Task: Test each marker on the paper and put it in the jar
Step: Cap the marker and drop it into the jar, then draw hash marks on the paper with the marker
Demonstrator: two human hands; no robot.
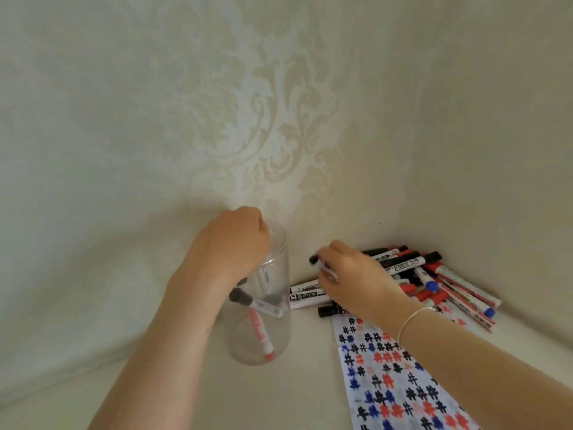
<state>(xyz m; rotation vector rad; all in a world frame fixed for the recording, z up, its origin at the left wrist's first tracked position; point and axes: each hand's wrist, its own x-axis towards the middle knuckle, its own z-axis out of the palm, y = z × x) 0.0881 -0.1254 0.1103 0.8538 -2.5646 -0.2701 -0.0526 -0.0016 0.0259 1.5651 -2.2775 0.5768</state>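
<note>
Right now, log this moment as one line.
left hand: on jar rim | right hand: grasping black-capped marker at pile | jar: markers inside | paper: marked

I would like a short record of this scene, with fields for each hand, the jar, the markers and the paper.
left hand: over the rim of the clear plastic jar, no marker seen in it
right hand: grips a black-capped white marker at the pile
jar: upright, holds at least a black-capped marker and a red-capped one
pile of markers: red, black and blue caps, against the wall
white paper strip: covered with red, blue and black test marks
</note>
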